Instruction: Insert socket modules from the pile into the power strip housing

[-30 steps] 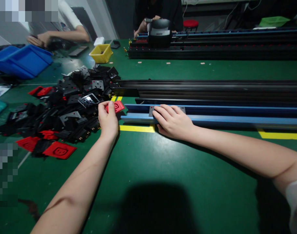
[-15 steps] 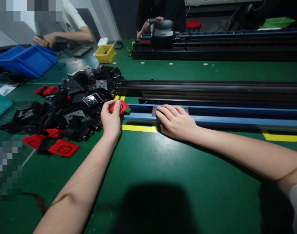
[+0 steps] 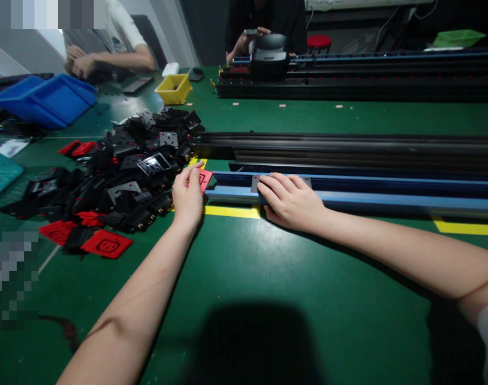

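My left hand [image 3: 188, 198] pinches a red socket module [image 3: 204, 180] between thumb and fingers, at the left end of a blue channel rail [image 3: 235, 193]. The module's inner edge is hidden by the fingers. A dark grey socket module [image 3: 255, 183] sits in the rail's channel further right. Over it lies my right hand [image 3: 292, 200], fingers curled across the module and thumb down at the rail's near side. Most of this grey module is covered by the hand.
Left of the rail spreads a pile of black and grey socket modules [image 3: 127, 139], with red modules [image 3: 107, 244] at its front. Black rails [image 3: 348, 147] lie behind. A yellow bin [image 3: 173, 91] and a blue bin [image 3: 47, 101] stand further back. Two people sit across the table.
My left hand has moved slightly right, bringing the red socket module against or close to the rail's end and turning it more upright. My right hand has stayed on the grey module.
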Action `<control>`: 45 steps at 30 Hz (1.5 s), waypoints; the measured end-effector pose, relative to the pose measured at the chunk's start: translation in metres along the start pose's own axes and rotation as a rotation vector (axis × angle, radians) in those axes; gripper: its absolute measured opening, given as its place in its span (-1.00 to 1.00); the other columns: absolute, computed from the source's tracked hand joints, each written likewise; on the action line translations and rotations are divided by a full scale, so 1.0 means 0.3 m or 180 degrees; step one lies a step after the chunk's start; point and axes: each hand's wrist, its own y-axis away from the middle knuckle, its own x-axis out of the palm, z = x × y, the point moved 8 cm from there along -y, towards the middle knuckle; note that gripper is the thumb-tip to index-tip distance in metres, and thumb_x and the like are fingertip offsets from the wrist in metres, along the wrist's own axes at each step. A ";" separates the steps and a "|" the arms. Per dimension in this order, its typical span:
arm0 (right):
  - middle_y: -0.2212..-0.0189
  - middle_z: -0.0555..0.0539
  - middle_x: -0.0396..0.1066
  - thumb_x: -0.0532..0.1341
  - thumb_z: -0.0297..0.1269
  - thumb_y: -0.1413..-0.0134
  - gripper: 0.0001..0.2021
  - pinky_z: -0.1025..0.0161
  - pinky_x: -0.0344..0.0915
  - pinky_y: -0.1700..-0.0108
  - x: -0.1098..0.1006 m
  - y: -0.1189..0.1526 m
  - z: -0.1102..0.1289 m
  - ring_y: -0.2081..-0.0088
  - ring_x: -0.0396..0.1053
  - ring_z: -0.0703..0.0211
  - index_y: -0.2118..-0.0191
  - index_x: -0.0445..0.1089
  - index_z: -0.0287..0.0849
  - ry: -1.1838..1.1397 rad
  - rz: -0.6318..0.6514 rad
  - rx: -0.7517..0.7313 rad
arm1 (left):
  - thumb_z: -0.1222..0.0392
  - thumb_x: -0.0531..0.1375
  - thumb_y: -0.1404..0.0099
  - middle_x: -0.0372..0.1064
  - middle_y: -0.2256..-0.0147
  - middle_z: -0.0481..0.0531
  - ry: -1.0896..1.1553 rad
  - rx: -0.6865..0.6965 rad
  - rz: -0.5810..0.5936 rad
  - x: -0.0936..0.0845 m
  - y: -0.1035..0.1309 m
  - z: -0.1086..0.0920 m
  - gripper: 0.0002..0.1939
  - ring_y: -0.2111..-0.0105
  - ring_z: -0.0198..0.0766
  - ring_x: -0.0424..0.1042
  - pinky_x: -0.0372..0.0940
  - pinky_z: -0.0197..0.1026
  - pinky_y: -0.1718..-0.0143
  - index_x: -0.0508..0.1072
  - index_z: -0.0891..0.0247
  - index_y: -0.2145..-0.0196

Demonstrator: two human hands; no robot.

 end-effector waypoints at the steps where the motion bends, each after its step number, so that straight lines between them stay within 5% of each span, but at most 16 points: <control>1: -0.17 -0.34 0.42 0.11 -0.28 -0.31 -0.58 0.03 0.19 -0.03 0.001 0.000 0.000 -0.12 0.35 -0.19 -0.19 0.33 -0.40 -0.0004 0.0009 -0.0001 | -0.04 0.03 -0.46 0.54 -0.01 0.09 0.0014 0.0030 -0.0009 0.001 -0.001 -0.001 -0.59 -0.02 -0.13 0.44 0.29 -0.14 -0.07 0.58 0.17 0.02; 10: -0.17 -0.35 0.43 0.11 -0.29 -0.30 -0.58 0.02 0.20 -0.03 -0.001 0.000 -0.001 -0.12 0.34 -0.19 -0.19 0.33 -0.41 0.0003 -0.0005 0.0005 | 0.06 0.04 -0.41 0.47 0.32 -0.01 -0.0176 -0.0270 -0.0237 -0.013 0.002 -0.011 -0.73 0.26 -0.20 0.41 0.21 -0.19 0.19 0.48 0.19 0.29; 37: -0.19 -0.37 0.40 0.09 -0.32 -0.31 -0.56 0.02 0.20 -0.05 0.004 0.002 0.000 -0.15 0.33 -0.21 -0.22 0.32 -0.43 -0.0076 0.0040 0.0024 | 0.11 0.02 -0.40 0.46 0.35 -0.01 -0.0244 -0.0435 -0.0044 0.009 -0.010 0.003 -0.72 0.29 -0.16 0.40 0.26 -0.14 0.14 0.49 0.17 0.36; 45: -0.19 -0.39 0.40 0.09 -0.33 -0.30 -0.55 -0.01 0.20 -0.05 0.004 0.001 -0.001 -0.14 0.33 -0.21 -0.23 0.32 -0.42 -0.0142 0.0050 0.0043 | -0.01 -0.01 -0.46 0.46 0.30 0.03 -0.0443 -0.0309 0.0133 0.011 -0.003 0.010 -0.66 0.22 -0.11 0.40 0.27 -0.10 0.03 0.47 0.16 0.30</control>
